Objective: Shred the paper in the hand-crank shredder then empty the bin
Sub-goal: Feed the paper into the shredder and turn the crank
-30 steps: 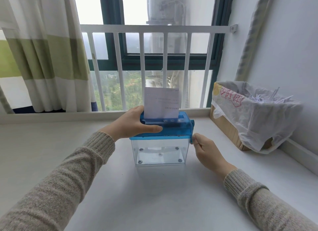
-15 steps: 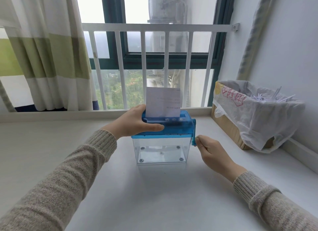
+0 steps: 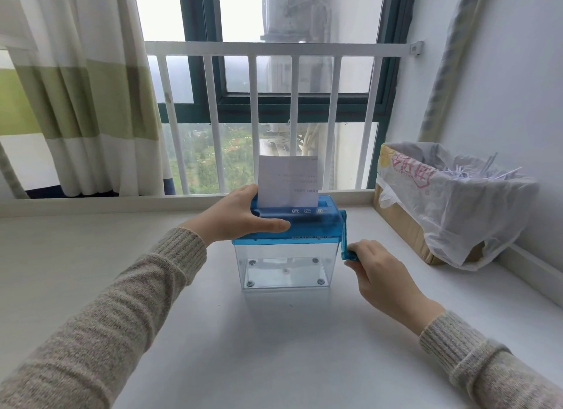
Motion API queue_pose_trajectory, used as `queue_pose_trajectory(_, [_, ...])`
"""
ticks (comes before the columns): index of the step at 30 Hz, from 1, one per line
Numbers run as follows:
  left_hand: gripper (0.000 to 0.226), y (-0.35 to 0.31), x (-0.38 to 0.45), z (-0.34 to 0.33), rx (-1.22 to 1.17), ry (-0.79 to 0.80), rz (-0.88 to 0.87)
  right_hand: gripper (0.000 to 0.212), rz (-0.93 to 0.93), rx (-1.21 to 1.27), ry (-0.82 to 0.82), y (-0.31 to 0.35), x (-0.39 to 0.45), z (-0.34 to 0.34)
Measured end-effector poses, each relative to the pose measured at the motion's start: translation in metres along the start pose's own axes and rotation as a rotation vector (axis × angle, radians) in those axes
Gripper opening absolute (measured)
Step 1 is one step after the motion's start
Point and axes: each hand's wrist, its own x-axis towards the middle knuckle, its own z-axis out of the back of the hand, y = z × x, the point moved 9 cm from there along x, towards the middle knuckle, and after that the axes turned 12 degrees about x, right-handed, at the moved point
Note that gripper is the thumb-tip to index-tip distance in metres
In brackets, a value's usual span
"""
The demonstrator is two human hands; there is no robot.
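Head view, left to right. Left hand [image 3: 240,218] is clamped over the near-left corner of the blue shredder head [image 3: 300,223], thumb laid along its front face and fingers wrapped behind, just as it was a second ago; it looks to be steadying the unit. Standing upright in the feed slot is the sheet of paper [image 3: 288,180], with most of its height still above the slot, about as much as a second ago. Below, the clear bin [image 3: 285,265] rests on the white desk [image 3: 274,347] and shows no strips inside. What has changed is on the right: the crank handle [image 3: 347,241] now hangs downward, and the right hand [image 3: 376,271], which a second ago sat higher beside the shredder, has dropped with it, its fingers curled round the knob at the crank's lower end. So cranking has probably only just begun and the cutters have barely bitten; emptying is well off. Further right, a cardboard box lined with a plastic bag [image 3: 451,201] holds earlier shreds and likely serves as the dump spot.

Hidden or unclear: the paper's lower edge inside the slot, the left fingers behind the head, and the knob itself under the right fingers. Print on the sheet is too small to read.
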Motion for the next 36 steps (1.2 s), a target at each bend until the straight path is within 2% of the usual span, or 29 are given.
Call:
queue_pose_trajectory(2, [0.092, 0.0, 0.0, -0.001, -0.002, 0.012, 0.0, 0.015, 0.019, -0.024, -0.018, 0.003, 0.0, 0.001])
queue_pose_trajectory(11, [0.072, 0.001, 0.002, -0.002, -0.008, 0.01, 0.002, 0.023, 0.104, -0.024, -0.061, 0.012, -0.004, 0.015])
queue_pose_trajectory(18, [0.076, 0.002, 0.003, -0.001, 0.008, 0.01, -0.005, 0.012, 0.273, -0.144, -0.141, 0.026, -0.007, 0.022])
queue_pose_trajectory(21, [0.088, 0.003, 0.004, -0.002, 0.028, 0.022, 0.001, 0.026, 0.309, -0.074, -0.202, 0.029, -0.011, 0.028])
queue_pose_trajectory(23, [0.093, 0.002, 0.004, -0.002, 0.033, 0.022, 0.004, 0.033, 0.358, -0.113, -0.199, 0.033, -0.013, 0.027])
queue_pose_trajectory(28, [0.093, 0.004, 0.003, -0.004, 0.035, 0.028, 0.015, 0.031, 0.4, -0.164, -0.227, 0.039, -0.015, 0.029])
queue_pose_trajectory(31, [0.095, 0.004, 0.003, -0.004, 0.032, 0.036, 0.014, 0.038, 0.396, -0.163, -0.216, 0.04, -0.013, 0.029])
queue_pose_trajectory(36, [0.086, 0.003, 0.003, -0.003, 0.031, 0.027, -0.001, 0.043, 0.382, -0.141, -0.218, 0.042, -0.009, 0.037])
